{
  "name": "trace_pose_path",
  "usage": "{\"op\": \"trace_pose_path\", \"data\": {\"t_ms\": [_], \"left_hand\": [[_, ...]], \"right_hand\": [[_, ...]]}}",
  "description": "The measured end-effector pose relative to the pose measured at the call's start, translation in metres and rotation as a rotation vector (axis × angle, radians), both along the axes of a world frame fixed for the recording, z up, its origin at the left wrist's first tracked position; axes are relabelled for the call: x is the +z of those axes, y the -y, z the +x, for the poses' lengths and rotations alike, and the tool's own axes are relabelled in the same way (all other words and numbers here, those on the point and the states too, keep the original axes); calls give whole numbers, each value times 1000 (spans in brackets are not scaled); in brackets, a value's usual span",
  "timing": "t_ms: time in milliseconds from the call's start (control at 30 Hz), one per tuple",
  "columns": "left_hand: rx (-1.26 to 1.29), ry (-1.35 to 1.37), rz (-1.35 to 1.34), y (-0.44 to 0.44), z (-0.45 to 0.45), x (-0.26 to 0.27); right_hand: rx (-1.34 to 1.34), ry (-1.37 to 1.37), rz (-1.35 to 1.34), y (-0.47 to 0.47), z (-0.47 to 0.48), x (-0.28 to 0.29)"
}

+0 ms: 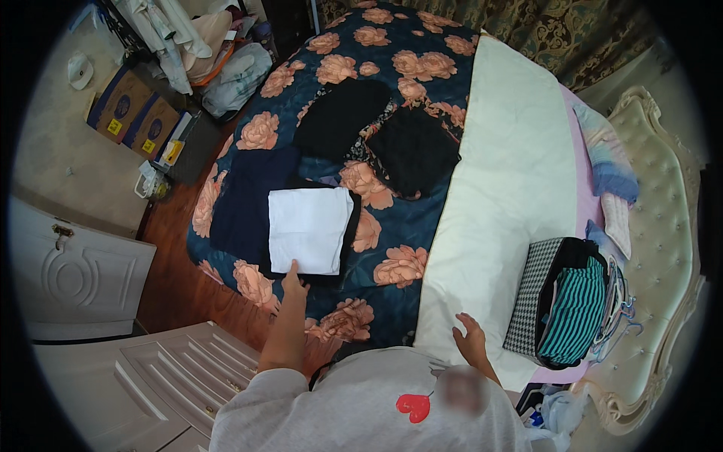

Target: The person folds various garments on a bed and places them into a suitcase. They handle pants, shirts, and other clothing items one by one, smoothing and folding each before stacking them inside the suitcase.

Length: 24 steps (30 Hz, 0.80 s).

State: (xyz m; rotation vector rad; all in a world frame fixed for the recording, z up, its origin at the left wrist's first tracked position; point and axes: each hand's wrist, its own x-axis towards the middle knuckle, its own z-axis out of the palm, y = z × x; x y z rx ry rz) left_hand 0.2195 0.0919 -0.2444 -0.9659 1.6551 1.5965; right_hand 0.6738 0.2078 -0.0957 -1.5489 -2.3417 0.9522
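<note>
My left hand (295, 281) touches the near edge of a folded white cloth (308, 229), which lies on a folded black garment (351, 226). A folded navy garment (243, 203) lies just left of that pile, partly beside and under it. Farther back on the flowered bedspread rest two black folded garments (342, 116), (415, 152) with patterned cloth between them. My right hand (470, 337) hovers or rests over the white bedding (491, 226), fingers apart, holding nothing. A houndstooth fabric storage box (531, 299) at the right holds a teal-and-black striped garment (575, 311).
Plastic hangers (621, 305) lie between the storage box and the tufted headboard (655, 226). A pillow (607, 152) is at the upper right. Cardboard boxes (135, 113) and bagged items (237, 79) stand left of the bed. A white panelled door (85, 271) is at the left.
</note>
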Motion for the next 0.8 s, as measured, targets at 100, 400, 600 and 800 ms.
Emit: {"op": "trace_pose_path", "data": {"t_ms": [100, 400, 600, 800], "left_hand": [[-28, -261, 172, 30, -28, -68], [102, -17, 459, 6, -2, -1], [82, 14, 608, 1, -7, 5], [69, -4, 599, -7, -9, 14]], "right_hand": [[68, -6, -28, -3, -19, 0], [139, 65, -117, 10, -28, -6], [190, 55, -133, 8, -37, -6], [171, 109, -168, 5, -34, -1]]}}
